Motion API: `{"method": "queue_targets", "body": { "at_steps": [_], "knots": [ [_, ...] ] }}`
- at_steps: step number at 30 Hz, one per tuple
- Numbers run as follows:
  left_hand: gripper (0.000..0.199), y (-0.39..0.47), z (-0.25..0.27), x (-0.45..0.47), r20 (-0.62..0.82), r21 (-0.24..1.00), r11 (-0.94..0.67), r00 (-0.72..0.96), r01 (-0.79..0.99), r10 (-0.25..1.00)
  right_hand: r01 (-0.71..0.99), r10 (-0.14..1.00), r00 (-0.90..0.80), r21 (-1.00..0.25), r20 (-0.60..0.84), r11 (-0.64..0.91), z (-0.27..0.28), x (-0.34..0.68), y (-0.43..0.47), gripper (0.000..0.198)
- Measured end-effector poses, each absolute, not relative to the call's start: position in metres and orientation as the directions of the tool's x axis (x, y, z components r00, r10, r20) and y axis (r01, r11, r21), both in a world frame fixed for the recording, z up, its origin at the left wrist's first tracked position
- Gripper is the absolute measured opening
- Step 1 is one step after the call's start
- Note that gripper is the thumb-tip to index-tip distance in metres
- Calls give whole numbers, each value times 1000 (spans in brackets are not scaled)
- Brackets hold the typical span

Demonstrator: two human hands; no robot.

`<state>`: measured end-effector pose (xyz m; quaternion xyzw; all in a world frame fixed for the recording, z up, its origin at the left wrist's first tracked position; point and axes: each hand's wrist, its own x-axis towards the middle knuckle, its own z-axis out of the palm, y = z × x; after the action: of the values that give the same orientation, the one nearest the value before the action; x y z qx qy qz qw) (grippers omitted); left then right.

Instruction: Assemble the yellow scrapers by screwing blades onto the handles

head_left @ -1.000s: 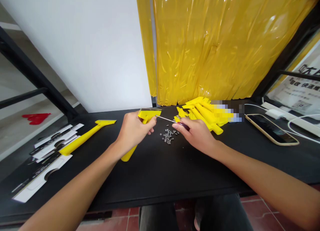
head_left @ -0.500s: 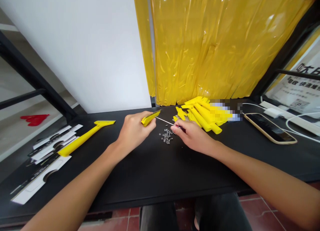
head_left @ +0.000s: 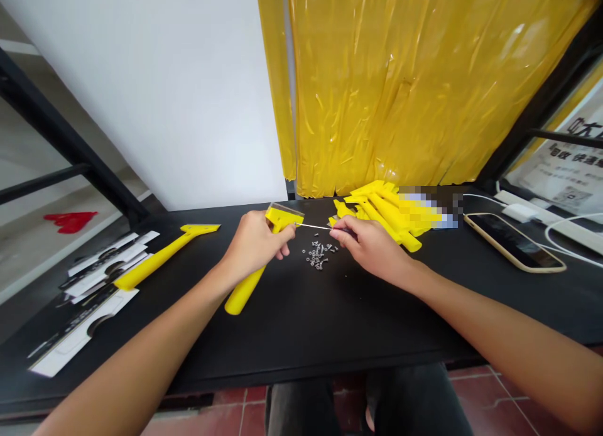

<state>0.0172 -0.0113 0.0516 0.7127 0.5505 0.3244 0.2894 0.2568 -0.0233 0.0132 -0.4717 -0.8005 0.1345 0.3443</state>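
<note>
We see left hand (head_left: 257, 241) clamped around a yellow scraper (head_left: 245, 291) over the tabletop (head_left: 320, 329), right hand (head_left: 372, 244) gripping a screwdriver (head_left: 315, 226), tip at the scraper's head, screws and nuts (head_left: 318, 255) between hands.

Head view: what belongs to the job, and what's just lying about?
Probably the job:
yellow tool in the left hand
driver in the right hand
small metal hardware
yellow pile
second yellow tool
perhaps the cards

Probably lying about:
phone
white charger
red item
</note>
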Motion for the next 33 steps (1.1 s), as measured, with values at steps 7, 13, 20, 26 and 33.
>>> {"method": "queue_targets", "body": {
  "at_steps": [7, 13, 20, 26, 33],
  "knots": [
    [20, -1, 39, 24, -94, 889, -3, 189, 457, 978, 761, 832, -368, -378, 416, 526, 13, 258, -22, 30],
    [14, 6, 30, 25, -153, 964, 118, 133, 240, 979, 695, 825, -348, -468, 446, 546, 14, 254, -30, 16],
    [17, 9, 14, 30, -177, 967, 128, 217, 221, 960, 747, 770, -361, -331, 526, 576, 18, 256, -28, 28],
    [17, 8, 12, 31, -220, 962, 178, 202, 206, 954, 786, 744, -483, -148, 462, 601, 30, 262, -33, 27],
    [16, 10, 15, 31, -248, 955, 215, 152, 204, 957, 883, 797, -439, 36, 415, 468, 30, 259, -33, 43]
  ]
}}
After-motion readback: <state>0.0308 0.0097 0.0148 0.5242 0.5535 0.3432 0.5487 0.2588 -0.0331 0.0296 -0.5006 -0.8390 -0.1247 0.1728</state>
